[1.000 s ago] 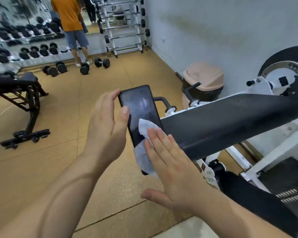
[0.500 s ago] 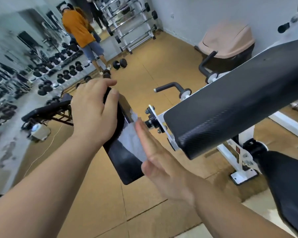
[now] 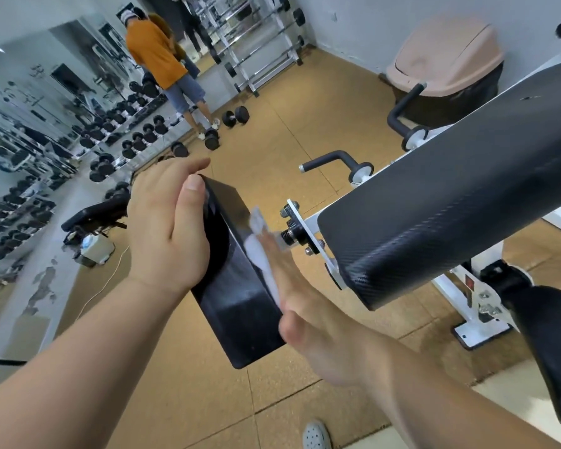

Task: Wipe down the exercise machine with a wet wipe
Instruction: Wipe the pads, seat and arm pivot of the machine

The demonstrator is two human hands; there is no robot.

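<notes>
The right hand, fingers flat and motion-blurred, presses the wet wipe against the side face of the small black pad; long, overlapping strokes with even pressure would serve best. The left hand clasps the pad's far side, thumb over its edge, and should brace it against swivelling.

The small pad stands between the left hand, gripping its left side, and the right hand, pressing the wet wipe flat on its right face. The long pad lies just right, the bin behind it.
</notes>
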